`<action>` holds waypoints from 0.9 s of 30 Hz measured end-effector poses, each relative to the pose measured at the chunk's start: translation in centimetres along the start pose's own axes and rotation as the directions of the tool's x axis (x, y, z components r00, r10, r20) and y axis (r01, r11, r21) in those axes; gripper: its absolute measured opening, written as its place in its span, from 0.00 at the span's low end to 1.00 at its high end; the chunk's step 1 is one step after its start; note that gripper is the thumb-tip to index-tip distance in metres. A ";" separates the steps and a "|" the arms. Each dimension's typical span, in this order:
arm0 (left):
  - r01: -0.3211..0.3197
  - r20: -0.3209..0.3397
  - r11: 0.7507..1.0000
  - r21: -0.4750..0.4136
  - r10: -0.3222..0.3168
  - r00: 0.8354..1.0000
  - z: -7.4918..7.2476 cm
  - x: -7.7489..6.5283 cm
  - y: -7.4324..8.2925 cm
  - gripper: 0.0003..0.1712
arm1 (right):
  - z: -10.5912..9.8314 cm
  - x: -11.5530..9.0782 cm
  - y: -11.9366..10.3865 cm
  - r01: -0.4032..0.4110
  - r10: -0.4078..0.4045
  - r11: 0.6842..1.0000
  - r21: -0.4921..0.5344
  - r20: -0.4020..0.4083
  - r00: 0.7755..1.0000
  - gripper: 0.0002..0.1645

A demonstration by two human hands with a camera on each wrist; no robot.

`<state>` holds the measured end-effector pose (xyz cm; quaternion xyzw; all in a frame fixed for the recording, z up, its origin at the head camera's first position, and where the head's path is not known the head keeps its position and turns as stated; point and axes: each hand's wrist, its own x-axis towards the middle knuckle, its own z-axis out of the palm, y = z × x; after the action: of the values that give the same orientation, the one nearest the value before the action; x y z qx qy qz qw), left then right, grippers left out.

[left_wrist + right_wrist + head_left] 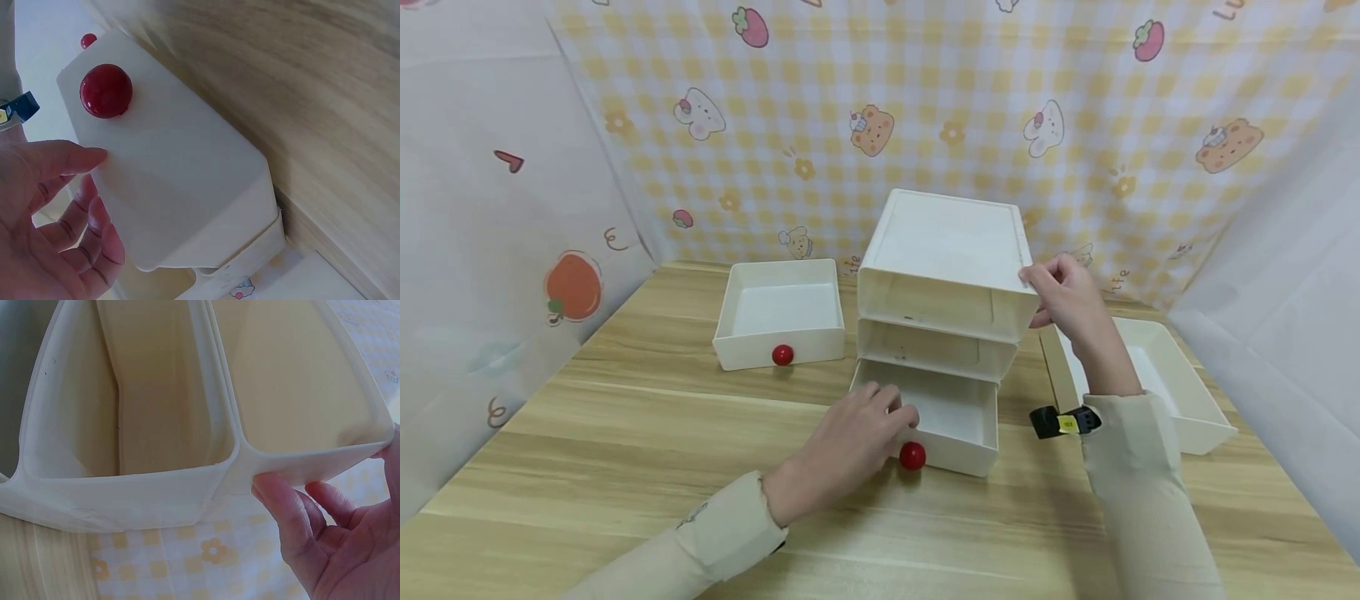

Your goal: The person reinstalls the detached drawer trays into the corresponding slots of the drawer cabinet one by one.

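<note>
From the head view, a white cabinet point(951, 242) stands on the wooden counter point(625, 467), nearer its back edge than its front, with two open compartments stacked above a lowest drawer point(958, 454). That drawer juts out toward the counter's front edge. The left hand point(861, 437) is at its front panel, fingers bent at the rim, just beside a red knob point(913, 456). The right hand point(1071, 308) grips the cabinet's top corner on the side toward the counter's right edge. A black band point(1067, 422) with a yellow label sits at the right sleeve's cuff. A second drawer point(745, 350), with its own red knob point(782, 355), rests near the counter's back left corner, apart from the cabinet. A third drawer point(1202, 433) lies along the counter's right edge. Patterned cloth point(917, 83) hangs beyond the back edge.

From the left wrist view, the left hand pinches the lowest drawer's front panel: the thumb presses the outer face below the knob, and the other fingers curl behind the panel's edge. Another red knob shows, small, past the panel's upper corner.

From the right wrist view, the right hand's fingers bend against the side wall of the uppermost compartment, some tips touching it; the hand's outer part is cut off by the frame.
</note>
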<state>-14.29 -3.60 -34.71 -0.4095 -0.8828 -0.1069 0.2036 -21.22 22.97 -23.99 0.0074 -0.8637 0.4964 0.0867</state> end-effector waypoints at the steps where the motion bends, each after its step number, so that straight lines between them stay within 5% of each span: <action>1: 0.005 0.000 1.000 -0.005 -0.005 1.000 0.0 0.0 -0.1 0.12 | 0.0 0.0 0.0 0.002 -0.002 1.000 -0.001 0.000 1.000 0.18; 27: 0.051 -0.038 0.998 -0.022 -0.052 0.998 1.1 1.9 -1.7 0.11 | 0.1 -0.1 -0.1 0.005 -0.005 1.000 0.007 -0.004 1.000 0.17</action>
<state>-17.03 -2.97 -34.89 -0.3866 -0.8879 -0.1292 0.2132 -21.17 22.80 -24.00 0.0087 -0.8618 0.4991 0.0897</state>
